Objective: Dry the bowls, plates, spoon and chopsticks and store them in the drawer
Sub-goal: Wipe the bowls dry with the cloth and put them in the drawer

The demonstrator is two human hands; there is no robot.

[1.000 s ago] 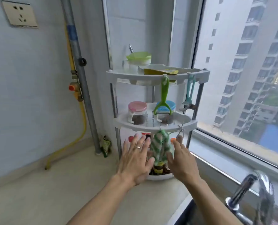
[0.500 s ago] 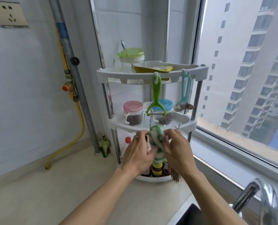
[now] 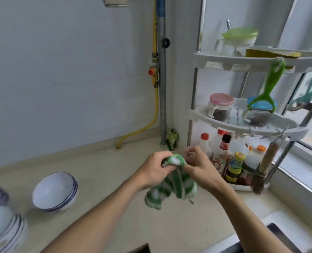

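A green and white striped cloth (image 3: 171, 187) hangs above the counter, held at its top by both hands. My left hand (image 3: 154, 168) grips the bunched top from the left. My right hand (image 3: 199, 164) pinches the same top from the right. A stack of white bowls with blue rim lines (image 3: 54, 191) sits on the counter at the left. Two more stacks of white dishes with blue lines (image 3: 3, 229) stand at the far left edge, partly cut off. No spoon, chopsticks or drawer is in view.
A white three-tier corner rack (image 3: 246, 125) stands at the right with jars, bottles, a hanging green peeler (image 3: 268, 88) and a brush (image 3: 264, 167). A grey pipe (image 3: 162, 84) and yellow hose run down the wall. The sink edge (image 3: 279, 232) lies at the lower right.
Both hands took the striped cloth off its hook under the rack and pulled it down and away over the counter. My view swung left and down, bringing the bowls into sight.
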